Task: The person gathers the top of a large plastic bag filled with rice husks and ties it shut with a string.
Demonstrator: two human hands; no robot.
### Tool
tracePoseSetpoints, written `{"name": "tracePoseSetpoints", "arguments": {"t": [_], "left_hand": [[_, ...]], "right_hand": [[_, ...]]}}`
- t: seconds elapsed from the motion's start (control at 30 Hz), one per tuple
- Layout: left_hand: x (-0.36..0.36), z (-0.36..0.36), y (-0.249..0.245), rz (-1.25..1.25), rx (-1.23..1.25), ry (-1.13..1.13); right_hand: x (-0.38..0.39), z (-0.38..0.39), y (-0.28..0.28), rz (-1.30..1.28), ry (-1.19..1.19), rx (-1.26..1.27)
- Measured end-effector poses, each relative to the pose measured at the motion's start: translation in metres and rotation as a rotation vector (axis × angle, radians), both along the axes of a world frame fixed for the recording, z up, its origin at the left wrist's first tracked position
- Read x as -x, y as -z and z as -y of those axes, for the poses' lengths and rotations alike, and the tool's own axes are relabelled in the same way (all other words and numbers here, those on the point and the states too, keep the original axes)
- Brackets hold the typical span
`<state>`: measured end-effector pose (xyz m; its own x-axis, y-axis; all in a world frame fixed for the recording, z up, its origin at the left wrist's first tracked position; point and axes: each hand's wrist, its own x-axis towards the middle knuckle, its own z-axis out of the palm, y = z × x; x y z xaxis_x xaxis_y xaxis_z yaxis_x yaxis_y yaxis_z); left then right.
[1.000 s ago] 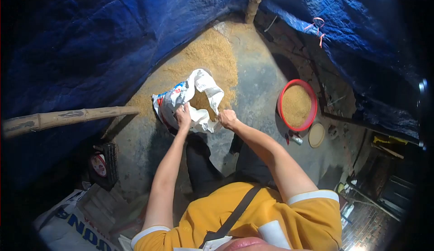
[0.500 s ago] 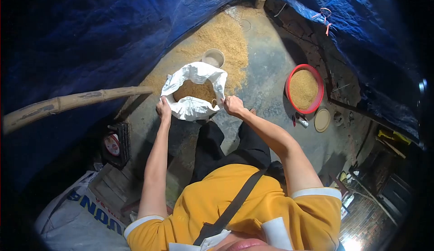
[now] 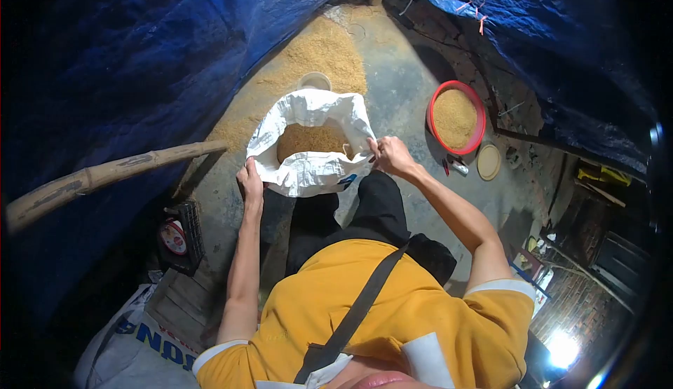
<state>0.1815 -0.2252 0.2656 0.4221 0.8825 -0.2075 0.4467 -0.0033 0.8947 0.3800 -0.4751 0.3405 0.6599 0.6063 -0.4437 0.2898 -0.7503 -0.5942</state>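
Note:
A white woven sack stands in front of my legs with its mouth spread wide, and golden-brown grain shows inside. My left hand grips the sack's rim on the left side. On the right side of the rim, my right hand is closed on the fabric. Just beyond the sack lies a round bowl, partly hidden by the rim, beside loose grain spread on the floor.
A red basin of grain sits to the right, near a round lid. On the left are a bamboo pole, a dark crate and a printed sack. Blue tarpaulin hangs around.
Both hands have drawn the sack's mouth wider, my right hand moving outward to the right. The sack now covers more of the bowl. The camera view has shifted slightly.

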Motion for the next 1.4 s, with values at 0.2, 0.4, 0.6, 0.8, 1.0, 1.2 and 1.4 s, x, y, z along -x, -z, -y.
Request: {"name": "tracePoseSetpoints", "arguments": {"t": [0.2,0.4,0.6,0.8,1.0,1.2,1.4], "left_hand": [[-0.033,0.022,-0.018,-0.027,0.099,0.189],[-0.052,0.072,-0.049,-0.036,0.228,0.205],[-0.056,0.102,-0.006,-0.123,0.096,0.310],[-0.071,0.123,0.058,-0.349,-0.258,0.460],[-0.105,0.160,0.034,-0.501,-0.447,0.440],[-0.154,0.223,0.000,-0.144,-0.527,0.730],[-0.160,0.239,0.051,-0.440,0.697,0.320]], "right_hand": [[-0.014,0.027,-0.038,0.015,-0.008,0.086],[-0.023,0.080,-0.029,0.058,-0.058,0.166],[-0.036,0.104,0.003,0.002,-0.019,0.155],[-0.038,0.124,0.098,0.009,-0.058,0.213],[-0.047,0.120,0.105,0.013,-0.056,0.213],[-0.026,0.119,0.105,-0.012,-0.129,0.145],[0.008,0.120,0.100,0.067,-0.373,0.159]]}}
